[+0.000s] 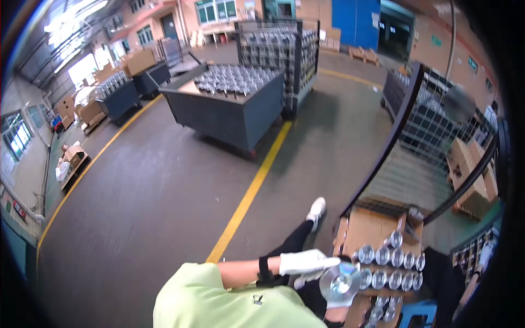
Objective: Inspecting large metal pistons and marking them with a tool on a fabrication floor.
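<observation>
In front of my body is a round, shiny silver metal part (340,282), its disc-like face turned up. My left hand (304,262), in a white glove, reaches across from the left, and its fingers close at the part's upper left rim. My right hand (340,302), gloved too, is mostly hidden beneath the part and appears to grip it from below. Beside the hands, several similar silver round parts (379,280) stand in rows on cardboard (372,225) in a wire-sided cage (358,191).
A blue plastic stool (416,314) stands at the lower right, near another person's dark-clothed legs (440,279). Ahead is a large grey cart (219,117) topped with rows of silver parts, beside a tall loaded mesh cage (279,54). A yellow line (251,191) crosses the floor.
</observation>
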A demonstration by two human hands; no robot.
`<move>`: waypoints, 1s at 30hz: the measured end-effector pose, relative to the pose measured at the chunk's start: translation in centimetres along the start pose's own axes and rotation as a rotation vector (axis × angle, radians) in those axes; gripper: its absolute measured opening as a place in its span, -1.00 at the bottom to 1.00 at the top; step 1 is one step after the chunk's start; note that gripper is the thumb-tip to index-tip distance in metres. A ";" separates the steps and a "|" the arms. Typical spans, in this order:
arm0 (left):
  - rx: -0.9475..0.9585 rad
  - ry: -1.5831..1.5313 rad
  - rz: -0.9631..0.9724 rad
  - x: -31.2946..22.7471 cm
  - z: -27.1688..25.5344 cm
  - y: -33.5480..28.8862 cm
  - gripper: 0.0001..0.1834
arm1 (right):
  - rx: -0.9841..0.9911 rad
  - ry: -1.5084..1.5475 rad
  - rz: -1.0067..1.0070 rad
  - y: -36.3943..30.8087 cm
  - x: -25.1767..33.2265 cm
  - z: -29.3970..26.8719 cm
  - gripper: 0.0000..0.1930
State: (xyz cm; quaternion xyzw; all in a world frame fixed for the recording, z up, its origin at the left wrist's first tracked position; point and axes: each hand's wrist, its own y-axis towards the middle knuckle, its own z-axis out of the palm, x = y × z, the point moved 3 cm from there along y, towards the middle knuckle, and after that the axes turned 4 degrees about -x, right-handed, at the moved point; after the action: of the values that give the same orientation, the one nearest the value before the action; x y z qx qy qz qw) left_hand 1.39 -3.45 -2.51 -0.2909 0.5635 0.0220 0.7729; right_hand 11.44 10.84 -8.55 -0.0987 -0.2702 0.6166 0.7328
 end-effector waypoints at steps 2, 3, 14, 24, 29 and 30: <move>0.037 -0.110 0.036 -0.8 0.0 0.0 -0.45 | 0.406 -0.014 -0.001 2.8 1.0 -4.6 -0.46; 0.072 -0.208 0.057 -1.0 -0.2 0.2 -0.50 | 0.317 0.006 -0.048 3.1 1.2 -4.4 -0.46; 0.020 -0.186 0.085 -2.3 0.0 0.7 -0.74 | 0.429 0.487 0.366 0.4 1.8 5.0 -0.44; -0.031 -0.095 0.094 -3.1 0.9 -0.9 -0.73 | 0.295 0.335 0.105 0.6 0.8 2.4 -0.53; -0.117 0.231 0.296 -3.4 0.9 -1.3 -0.70 | 0.125 -0.080 -0.318 0.5 0.1 0.9 -0.58; -0.137 0.290 0.364 -3.7 0.9 -1.5 -0.70 | 0.084 -0.097 -0.325 0.5 0.0 1.1 -0.57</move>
State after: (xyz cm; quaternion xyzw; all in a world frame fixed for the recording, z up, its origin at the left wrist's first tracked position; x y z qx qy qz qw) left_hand 1.38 -3.18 1.57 -0.2365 0.7087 0.1571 0.6458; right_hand 10.48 10.71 -7.87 0.0071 -0.2916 0.5050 0.8124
